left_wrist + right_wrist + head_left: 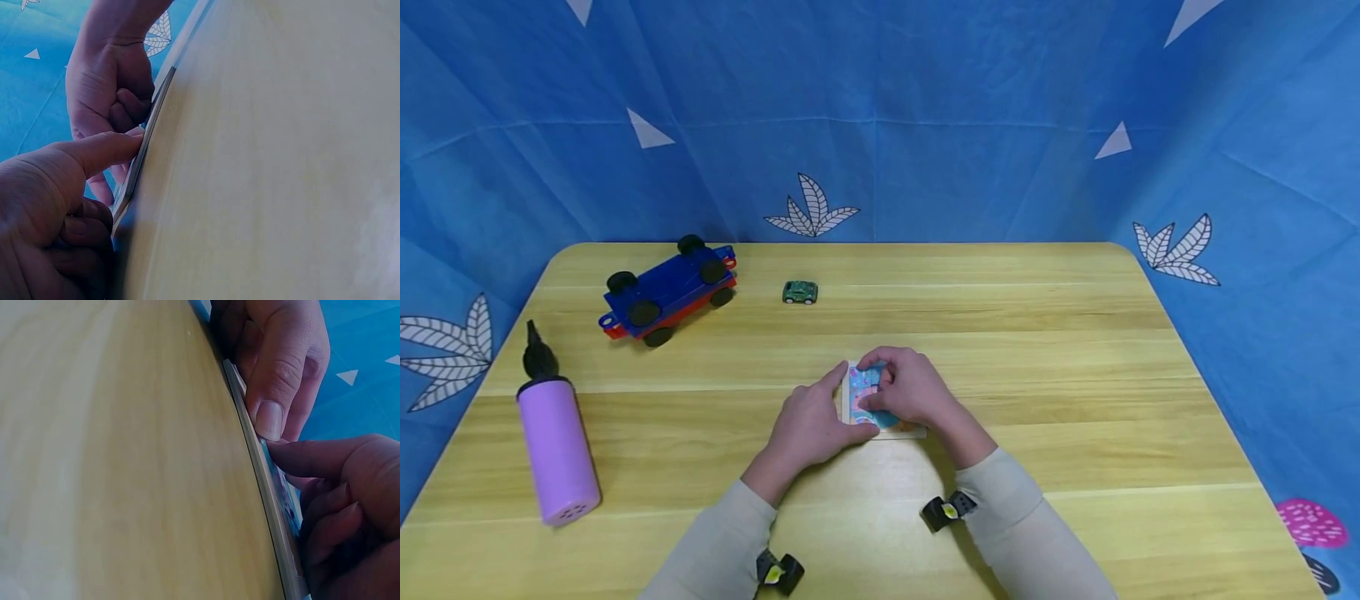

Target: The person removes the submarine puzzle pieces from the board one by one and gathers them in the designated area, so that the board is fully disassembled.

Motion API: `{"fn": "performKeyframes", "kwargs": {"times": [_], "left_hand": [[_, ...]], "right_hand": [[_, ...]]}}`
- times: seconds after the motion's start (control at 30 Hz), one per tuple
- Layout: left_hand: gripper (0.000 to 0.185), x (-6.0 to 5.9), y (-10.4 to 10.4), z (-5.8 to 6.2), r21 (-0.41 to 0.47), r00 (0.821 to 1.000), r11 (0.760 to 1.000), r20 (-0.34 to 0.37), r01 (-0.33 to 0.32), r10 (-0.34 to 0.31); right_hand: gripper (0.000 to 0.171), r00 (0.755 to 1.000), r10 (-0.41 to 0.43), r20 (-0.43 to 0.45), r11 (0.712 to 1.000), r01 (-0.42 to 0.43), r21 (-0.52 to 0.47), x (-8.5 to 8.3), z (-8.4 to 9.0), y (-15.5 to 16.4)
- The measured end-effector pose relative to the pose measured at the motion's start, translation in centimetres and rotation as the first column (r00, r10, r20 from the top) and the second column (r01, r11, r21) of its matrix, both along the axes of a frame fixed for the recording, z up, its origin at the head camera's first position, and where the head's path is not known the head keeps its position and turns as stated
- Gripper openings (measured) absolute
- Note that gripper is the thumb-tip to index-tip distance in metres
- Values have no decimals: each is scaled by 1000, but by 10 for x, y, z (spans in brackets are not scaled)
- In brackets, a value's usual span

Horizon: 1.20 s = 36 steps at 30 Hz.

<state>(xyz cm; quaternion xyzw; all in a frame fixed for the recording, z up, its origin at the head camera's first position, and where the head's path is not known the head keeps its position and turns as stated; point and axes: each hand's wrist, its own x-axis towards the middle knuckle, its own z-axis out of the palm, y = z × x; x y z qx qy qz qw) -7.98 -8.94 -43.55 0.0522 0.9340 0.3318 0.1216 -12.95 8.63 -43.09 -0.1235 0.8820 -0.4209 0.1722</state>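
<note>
On the wooden table lies a small flat picture puzzle (pixel 859 400) with a pale frame and a blue and pink picture. My left hand (pixel 808 423) grips the board at its left side, the thumb along the near edge and the forefinger up the left edge. Over the picture's right part bends my right hand (pixel 912 392), its thumb and forefinger tips down on the picture. I cannot tell if they pinch a piece. In the right wrist view, the board's edge (pixel 265 487) shows side-on, with the two thumbs close together. The right hand hides much of the picture.
A blue and red toy vehicle (pixel 670 292) lies wheels up at the back left, with a small green toy car (pixel 800 292) to its right. On the left lies a purple hand pump (pixel 559 450) with a black nozzle. A blue curtain (pixel 880 125) hangs behind the table.
</note>
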Motion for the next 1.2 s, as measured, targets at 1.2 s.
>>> {"fn": "performKeyframes", "kwargs": {"times": [1.2], "left_hand": [[107,-2,0,-1,-20,999,1000,38,-6,7]], "right_hand": [[44,992,-117,51,989,120,-81,3,-8,-1]]}}
